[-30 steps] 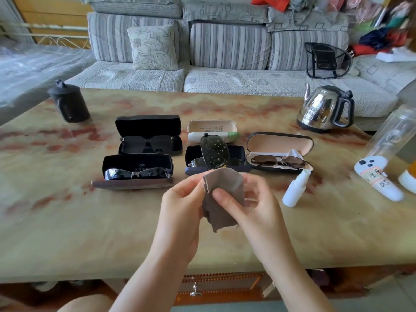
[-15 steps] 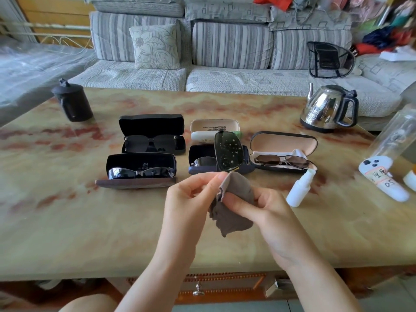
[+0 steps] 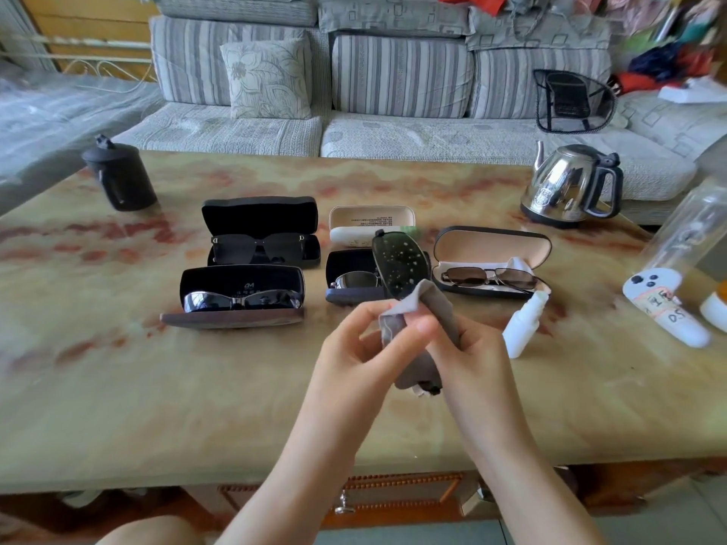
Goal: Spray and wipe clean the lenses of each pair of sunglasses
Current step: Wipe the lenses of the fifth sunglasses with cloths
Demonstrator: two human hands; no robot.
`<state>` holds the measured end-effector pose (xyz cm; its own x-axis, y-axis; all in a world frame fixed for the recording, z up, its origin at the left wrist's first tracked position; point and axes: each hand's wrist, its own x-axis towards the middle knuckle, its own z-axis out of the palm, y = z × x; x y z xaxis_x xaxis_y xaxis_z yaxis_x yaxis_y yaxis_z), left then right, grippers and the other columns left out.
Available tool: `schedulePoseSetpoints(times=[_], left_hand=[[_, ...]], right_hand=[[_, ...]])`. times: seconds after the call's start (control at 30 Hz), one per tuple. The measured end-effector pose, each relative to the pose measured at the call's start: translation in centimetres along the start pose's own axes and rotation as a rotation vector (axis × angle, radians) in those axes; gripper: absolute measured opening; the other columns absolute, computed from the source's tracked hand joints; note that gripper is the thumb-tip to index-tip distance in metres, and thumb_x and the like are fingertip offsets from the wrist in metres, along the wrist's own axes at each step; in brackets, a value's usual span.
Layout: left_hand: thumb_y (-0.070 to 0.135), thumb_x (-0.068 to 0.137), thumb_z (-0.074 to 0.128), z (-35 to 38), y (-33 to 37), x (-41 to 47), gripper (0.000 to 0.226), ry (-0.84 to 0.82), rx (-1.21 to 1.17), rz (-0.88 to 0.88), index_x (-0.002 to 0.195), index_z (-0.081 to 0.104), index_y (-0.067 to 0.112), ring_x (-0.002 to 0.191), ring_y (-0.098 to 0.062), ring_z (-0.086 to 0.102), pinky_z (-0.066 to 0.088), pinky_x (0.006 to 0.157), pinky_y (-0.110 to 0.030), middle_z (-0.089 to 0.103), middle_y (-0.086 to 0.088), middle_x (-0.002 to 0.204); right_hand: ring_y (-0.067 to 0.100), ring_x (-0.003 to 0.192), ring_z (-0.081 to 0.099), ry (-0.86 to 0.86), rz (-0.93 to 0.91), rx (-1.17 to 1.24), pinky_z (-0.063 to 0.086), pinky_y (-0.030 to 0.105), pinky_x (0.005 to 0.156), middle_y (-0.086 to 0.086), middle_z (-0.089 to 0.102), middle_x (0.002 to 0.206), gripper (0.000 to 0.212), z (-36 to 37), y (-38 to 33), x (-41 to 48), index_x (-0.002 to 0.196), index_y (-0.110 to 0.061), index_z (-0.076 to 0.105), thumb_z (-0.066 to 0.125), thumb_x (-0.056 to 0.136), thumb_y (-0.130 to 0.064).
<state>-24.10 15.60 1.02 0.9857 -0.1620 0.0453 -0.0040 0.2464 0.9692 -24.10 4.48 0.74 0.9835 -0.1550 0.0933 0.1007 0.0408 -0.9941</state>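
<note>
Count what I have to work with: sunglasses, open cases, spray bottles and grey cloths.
Sunglasses: 5, with 4 in cases and 1 held, its lens spotted with droplets
Open cases: 5
Spray bottle: 1
Grey wiping cloth: 1
Total: 12

Just the one view for you here: a wide-angle cam on your head, facing forward and tilted down across the desk (image 3: 157, 407). Your left hand (image 3: 354, 356) and right hand (image 3: 474, 359) sit close at lower centre; the sofa (image 3: 401, 80) fills the far top.
</note>
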Motion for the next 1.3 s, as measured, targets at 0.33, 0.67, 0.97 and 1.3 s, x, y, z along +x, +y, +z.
schedulePoseSetpoints(times=[0.33, 0.67, 0.97, 1.3], left_hand=[[0.009, 0.089, 0.057, -1.2, 0.2, 0.4, 0.02, 0.032, -0.011, 0.06, 0.101, 0.073, 0.013, 0.063, -0.002, 0.061, 0.046, 0.05, -0.015, 0.072, 0.002, 0.078], [0.007, 0.094, 0.05, -1.7, 0.3, 0.6, 0.029, -0.098, 0.12, 0.058, 0.114, 0.07, 0.013, 0.092, -0.002, 0.066, 0.048, 0.074, -0.012, 0.074, -0.002, 0.105], [0.012, 0.097, 0.051, -1.4, 0.0, 0.5, 0.019, -0.122, 0.174, 0.139, 0.094, 0.069, 0.006, 0.069, -0.001, 0.055, 0.044, 0.066, -0.012, 0.064, 0.006, 0.073], [0.042, 0.089, 0.059, -1.8, 0.2, 0.7, 0.036, -0.037, 0.071, -0.017, 0.092, 0.075, 0.01, 0.079, -0.026, 0.061, 0.05, 0.087, -0.037, 0.065, -0.017, 0.08]], right_hand=[[0.008, 0.08, 0.071, -0.321, 0.023, 0.072, 0.051, 0.016, 0.069, 0.003, 0.076, 0.084, 0.026, -1.1, 0.0, 0.1, 0.088, -0.017, 0.076, 0.054, 0.091, -0.03], [0.043, 0.079, 0.064, -0.189, 0.037, -0.011, 0.042, 0.043, 0.074, 0.025, 0.072, 0.087, 0.028, -1.5, 0.3, 0.5, 0.09, -0.017, 0.077, 0.082, 0.068, -0.033], [0.042, 0.056, 0.05, -0.042, -0.044, -0.007, 0.04, 0.056, 0.05, 0.04, 0.055, 0.071, 0.061, -1.0, 0.9, 0.5, 0.069, 0.001, 0.066, 0.066, 0.071, -0.06], [0.03, 0.08, 0.068, -0.188, 0.089, 0.155, 0.053, 0.034, 0.074, 0.023, 0.073, 0.086, 0.029, -1.5, 0.5, 0.3, 0.084, -0.003, 0.076, 0.079, 0.071, -0.03]])
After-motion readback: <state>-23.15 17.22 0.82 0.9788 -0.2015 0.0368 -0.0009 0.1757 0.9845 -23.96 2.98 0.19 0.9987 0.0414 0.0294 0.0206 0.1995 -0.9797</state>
